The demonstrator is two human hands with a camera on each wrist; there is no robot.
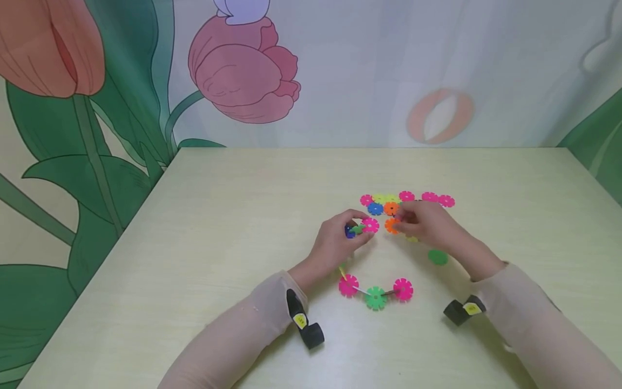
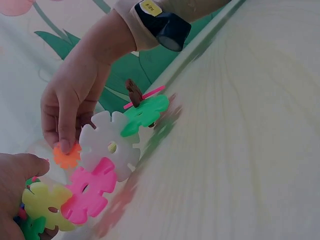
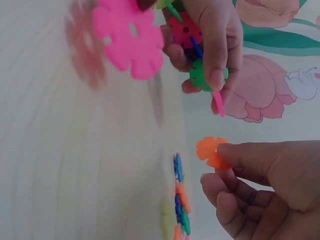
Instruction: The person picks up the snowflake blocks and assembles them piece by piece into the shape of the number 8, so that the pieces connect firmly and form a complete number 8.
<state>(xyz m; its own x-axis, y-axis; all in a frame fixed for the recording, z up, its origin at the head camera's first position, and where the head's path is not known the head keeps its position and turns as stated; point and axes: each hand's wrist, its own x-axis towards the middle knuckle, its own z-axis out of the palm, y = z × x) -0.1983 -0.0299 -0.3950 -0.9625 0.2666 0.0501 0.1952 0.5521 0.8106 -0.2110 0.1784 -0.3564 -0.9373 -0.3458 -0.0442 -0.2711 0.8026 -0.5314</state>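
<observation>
My left hand (image 1: 335, 237) grips one end of a chain of flower-shaped plastic discs slotted into each other. By its fingertips is a pink disc (image 1: 371, 225), standing out from the chain's end beside a small green one. Lower down the chain curves to the right, through a pink disc (image 1: 348, 285) and a green disc (image 1: 376, 298) to another pink disc (image 1: 403, 289). My right hand (image 3: 265, 185) pinches a single orange disc (image 3: 210, 151) between thumb and fingers. That orange disc is apart from the chain, with a small gap between them.
Beyond the hands, loose discs lie in a cluster, among them a blue disc (image 1: 375, 208), another orange disc (image 1: 391, 208) and a pink disc (image 1: 446, 201). A green disc (image 1: 438, 257) lies near my right forearm. A flower-printed backdrop (image 1: 340, 81) hangs behind the table (image 1: 218, 216).
</observation>
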